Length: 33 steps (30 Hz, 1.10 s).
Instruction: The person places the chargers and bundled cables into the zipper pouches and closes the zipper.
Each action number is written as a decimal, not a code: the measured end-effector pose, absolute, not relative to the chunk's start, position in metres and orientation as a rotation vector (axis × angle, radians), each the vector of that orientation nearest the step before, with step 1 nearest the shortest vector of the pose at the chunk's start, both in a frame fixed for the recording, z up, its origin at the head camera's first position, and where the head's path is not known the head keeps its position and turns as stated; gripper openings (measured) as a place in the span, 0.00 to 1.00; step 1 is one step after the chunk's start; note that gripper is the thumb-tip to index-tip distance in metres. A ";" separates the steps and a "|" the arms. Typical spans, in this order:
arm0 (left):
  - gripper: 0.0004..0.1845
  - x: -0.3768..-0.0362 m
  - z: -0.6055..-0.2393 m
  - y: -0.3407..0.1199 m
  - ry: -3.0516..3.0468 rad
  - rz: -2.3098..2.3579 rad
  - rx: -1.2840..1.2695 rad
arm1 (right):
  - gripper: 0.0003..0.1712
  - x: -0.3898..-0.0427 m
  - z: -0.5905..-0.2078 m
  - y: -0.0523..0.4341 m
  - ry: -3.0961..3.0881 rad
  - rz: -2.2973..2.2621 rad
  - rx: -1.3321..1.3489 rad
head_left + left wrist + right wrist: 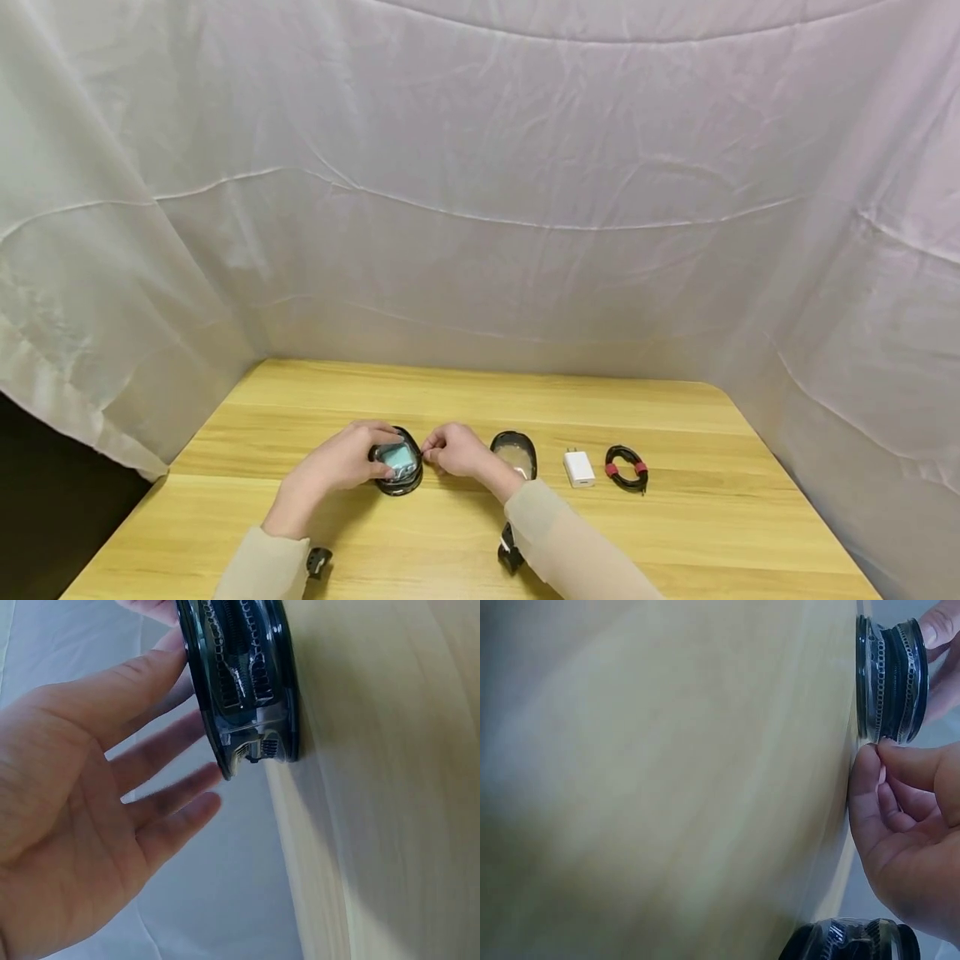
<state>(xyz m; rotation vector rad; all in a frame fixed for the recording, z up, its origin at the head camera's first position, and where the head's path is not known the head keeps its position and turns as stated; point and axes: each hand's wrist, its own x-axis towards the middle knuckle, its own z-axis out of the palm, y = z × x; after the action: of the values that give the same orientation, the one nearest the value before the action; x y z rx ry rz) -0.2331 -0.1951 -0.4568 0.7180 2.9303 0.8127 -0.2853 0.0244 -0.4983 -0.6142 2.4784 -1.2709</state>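
Observation:
A small black-rimmed zip case point(408, 482) with a clear top rests on the table, something light teal showing through it. My left hand point(347, 456) holds this case from the left, thumb at the near side and fingers over the far side. The zipper track runs round the case's side wall point(238, 667) in the left wrist view. From the right, my right hand point(456, 450) pinches the zipper pull point(883, 742) at the case's edge between thumb and index finger. The pull itself is mostly hidden by the fingertips.
A second clear-topped case point(514, 450) lies just right of my right hand, partly covered by the forearm. Farther right are a white charger plug point(579, 469) and a coiled black cable point(627, 469) with red ties. Pale curtains point(480, 250) surround the wooden table point(450, 550).

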 end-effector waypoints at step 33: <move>0.19 -0.234 -0.464 -0.191 2.865 0.846 0.705 | 0.05 -0.282 -0.498 0.031 2.512 -1.120 -0.651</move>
<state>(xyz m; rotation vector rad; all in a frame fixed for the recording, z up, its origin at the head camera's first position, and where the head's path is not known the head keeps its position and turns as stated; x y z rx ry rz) -0.2343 -0.1914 -0.4640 0.7053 2.8652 0.8459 -0.2822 0.0309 -0.4978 -0.6510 2.5117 -1.1205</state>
